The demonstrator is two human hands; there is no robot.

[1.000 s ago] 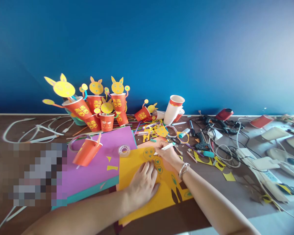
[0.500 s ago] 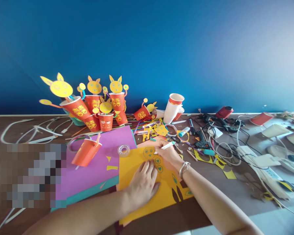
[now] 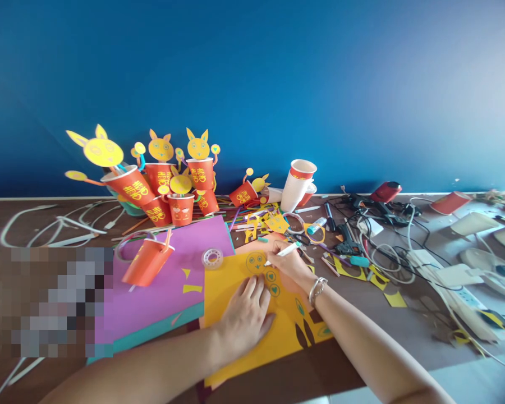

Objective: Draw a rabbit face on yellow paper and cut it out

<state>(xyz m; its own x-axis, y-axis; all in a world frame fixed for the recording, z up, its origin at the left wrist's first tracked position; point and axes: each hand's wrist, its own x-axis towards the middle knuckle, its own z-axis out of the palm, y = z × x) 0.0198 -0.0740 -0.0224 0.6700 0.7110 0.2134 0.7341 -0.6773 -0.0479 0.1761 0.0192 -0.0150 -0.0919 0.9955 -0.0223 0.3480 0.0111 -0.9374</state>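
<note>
A white marker (image 3: 284, 253) is held in my right hand (image 3: 293, 265), its tip by the right edge of a round face drawing (image 3: 256, 262). The drawing is on a yellow-orange sheet (image 3: 225, 292) that also bears small circles with hearts and ear-like shapes. My left hand (image 3: 246, 314) lies flat on this sheet, fingers stretched out, just below the face drawing. Cut-outs have left slots near the sheet's lower right. A roll of clear tape (image 3: 212, 258) rests at its upper left edge. To the left, a red paper cup (image 3: 148, 262) leans over on a purple sheet (image 3: 151, 306).
Red cups with yellow animal heads (image 3: 200, 174) stand along the blue wall. Beside them is a tall stack of white cups (image 3: 297, 188). Paper scraps, pens, glue guns (image 3: 345, 241), cables and a power strip (image 3: 454, 292) crowd the right side. White cables (image 3: 59, 224) lie at left.
Almost nothing differs. My left hand stays flat on the sheet, and my right hand keeps the marker at nearly the same spot beside the face drawing.
</note>
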